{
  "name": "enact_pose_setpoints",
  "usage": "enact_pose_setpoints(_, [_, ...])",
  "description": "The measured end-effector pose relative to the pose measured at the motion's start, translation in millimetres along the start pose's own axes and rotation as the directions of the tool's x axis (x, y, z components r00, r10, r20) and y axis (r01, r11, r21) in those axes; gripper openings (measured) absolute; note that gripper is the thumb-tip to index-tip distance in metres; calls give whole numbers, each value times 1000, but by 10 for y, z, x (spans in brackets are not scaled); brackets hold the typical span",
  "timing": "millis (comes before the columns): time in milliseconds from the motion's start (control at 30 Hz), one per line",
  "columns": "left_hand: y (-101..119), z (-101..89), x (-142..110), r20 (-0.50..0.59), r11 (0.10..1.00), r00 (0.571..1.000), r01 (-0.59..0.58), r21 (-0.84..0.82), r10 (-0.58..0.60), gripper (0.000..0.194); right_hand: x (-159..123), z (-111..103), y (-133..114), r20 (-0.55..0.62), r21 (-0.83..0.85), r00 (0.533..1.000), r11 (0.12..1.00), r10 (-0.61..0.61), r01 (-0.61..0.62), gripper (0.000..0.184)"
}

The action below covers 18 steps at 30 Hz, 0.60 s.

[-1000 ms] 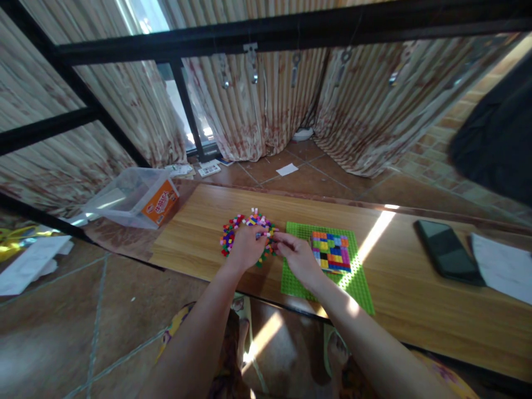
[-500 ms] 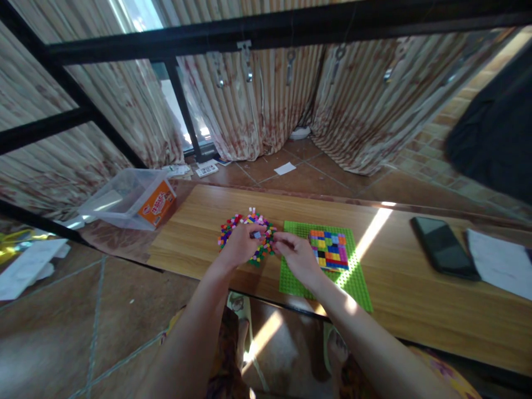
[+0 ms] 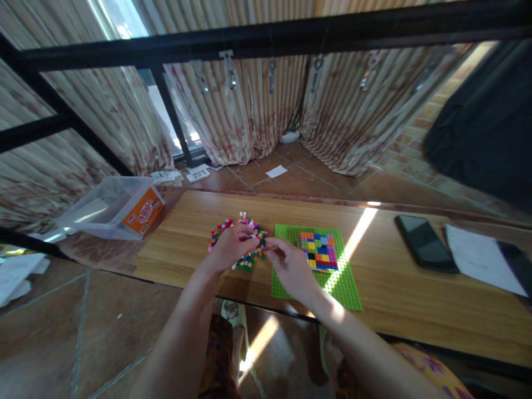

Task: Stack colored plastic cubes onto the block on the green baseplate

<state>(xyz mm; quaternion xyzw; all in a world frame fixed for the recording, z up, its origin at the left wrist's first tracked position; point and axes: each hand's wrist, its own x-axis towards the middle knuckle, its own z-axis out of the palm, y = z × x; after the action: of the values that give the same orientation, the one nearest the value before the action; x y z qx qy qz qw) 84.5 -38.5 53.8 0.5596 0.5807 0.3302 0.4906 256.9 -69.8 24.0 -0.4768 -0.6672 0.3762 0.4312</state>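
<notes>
My left hand (image 3: 233, 245) is over a loose pile of small coloured toy bricks (image 3: 245, 261), thumb and fingers closed together. A pale bit, seemingly a toy brick, shows at its fingertips. Close by on the right, my right hand (image 3: 292, 270) is pinched at the pile's right edge, its fingertips just short of the left hand's. What it holds, if anything, is too small to make out. Under and beside the right hand lies a green studded baseplate (image 3: 344, 293). On it sits a block of many-coloured bricks (image 3: 320, 252), partly covered by that hand.
The wooden table (image 3: 178, 238) carries all this. A black phone (image 3: 424, 243) and a white paper (image 3: 477, 259) lie to the right. A clear plastic bin (image 3: 112, 208) with an orange label stands past the left end. A black metal bar (image 3: 249, 47) crosses above.
The view has shifted, moving the table things left in the picture. The grey-blue brick seen at my left fingertips is now mostly hidden as the fingers closed. My right hand stays pinched.
</notes>
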Motion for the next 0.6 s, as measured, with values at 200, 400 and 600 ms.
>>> enact_pose_setpoints(200, [187, 9, -139, 383, 983, 924, 62, -171, 8, 50, -59, -171, -129, 51, -14, 995, 996, -89, 90, 23])
enact_pose_setpoints(400, [195, 148, -138, 506, 962, 858, 60, -266, 87, 57, -124, -337, -85, 24, 10, 994, 994, -110, 110, 17])
enact_pose_setpoints(600, [232, 331, -127, 545, 926, 828, 90, -367, 136, 62, -167, -470, -67, 22, -12, 988, 988, -151, 151, 17])
